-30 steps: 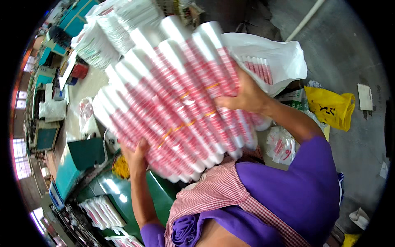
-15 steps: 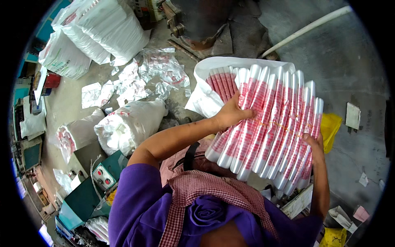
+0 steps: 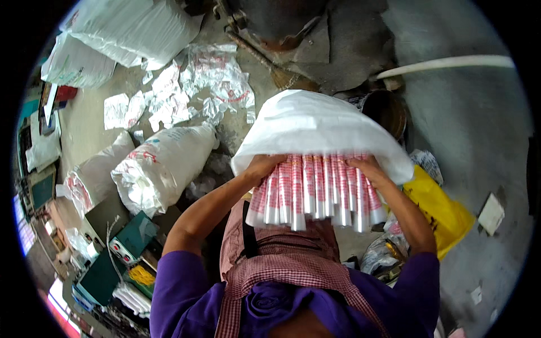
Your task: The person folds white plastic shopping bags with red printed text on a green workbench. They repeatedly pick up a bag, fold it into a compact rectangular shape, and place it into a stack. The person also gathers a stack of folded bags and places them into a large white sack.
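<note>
In front of me is a row of clear plastic bag rolls with red print (image 3: 315, 186), lying side by side. Their near ends stick out over my lap, while the far ends are under the mouth of a large white sack (image 3: 315, 124). My left hand (image 3: 267, 165) is closed round the left side of the row. The fingers of my right hand (image 3: 365, 164) grip its right side. The sack's rim hangs over the rolls next to both hands and hides part of the fingers.
Stuffed white sacks (image 3: 163, 166) lie at left, with tall ones (image 3: 129, 34) behind. Torn plastic film (image 3: 174, 96) litters the floor. A broom (image 3: 293, 79), dark bucket (image 3: 386, 112) and white pipe (image 3: 451, 65) are ahead. A yellow bag (image 3: 442, 208) is at right, green machine (image 3: 132, 236) at left.
The rolls have swung from a tilted position at the right to the front, their far ends now inside the sack's mouth. My right hand has moved forward and left, my left hand a little left.
</note>
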Action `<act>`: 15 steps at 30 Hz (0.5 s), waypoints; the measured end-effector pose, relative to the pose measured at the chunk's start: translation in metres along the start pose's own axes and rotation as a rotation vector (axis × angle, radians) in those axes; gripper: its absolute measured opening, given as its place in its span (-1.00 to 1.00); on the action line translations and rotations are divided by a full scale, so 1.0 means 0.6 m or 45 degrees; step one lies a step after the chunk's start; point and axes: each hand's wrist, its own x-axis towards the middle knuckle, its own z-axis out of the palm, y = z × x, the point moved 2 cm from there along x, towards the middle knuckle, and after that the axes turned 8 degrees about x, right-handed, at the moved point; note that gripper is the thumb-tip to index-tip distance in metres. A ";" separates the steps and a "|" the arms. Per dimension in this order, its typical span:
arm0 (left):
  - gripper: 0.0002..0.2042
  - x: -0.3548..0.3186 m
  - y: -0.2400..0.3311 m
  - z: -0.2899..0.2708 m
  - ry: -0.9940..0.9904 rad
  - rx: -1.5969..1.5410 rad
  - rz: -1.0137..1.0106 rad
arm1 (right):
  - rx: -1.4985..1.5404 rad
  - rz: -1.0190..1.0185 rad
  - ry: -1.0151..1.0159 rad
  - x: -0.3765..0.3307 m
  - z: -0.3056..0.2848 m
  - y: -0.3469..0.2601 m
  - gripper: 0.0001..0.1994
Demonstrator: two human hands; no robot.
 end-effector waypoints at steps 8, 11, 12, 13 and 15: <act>-0.70 0.069 -0.081 0.063 0.554 0.227 0.176 | 0.229 -0.122 -0.102 0.171 -0.016 0.076 -0.51; -0.71 0.089 -0.052 0.061 0.662 0.383 0.267 | 0.137 -0.178 -0.141 0.219 -0.023 0.042 -0.51; -0.72 0.101 -0.035 0.058 0.675 0.450 0.293 | 0.098 -0.201 -0.147 0.239 -0.025 0.024 -0.51; -0.72 0.114 -0.018 0.050 0.694 0.507 0.314 | 0.044 -0.238 -0.146 0.259 -0.018 0.007 -0.51; -0.73 0.145 0.009 0.043 0.719 0.607 0.337 | -0.119 -0.316 -0.149 0.274 -0.005 -0.019 -0.51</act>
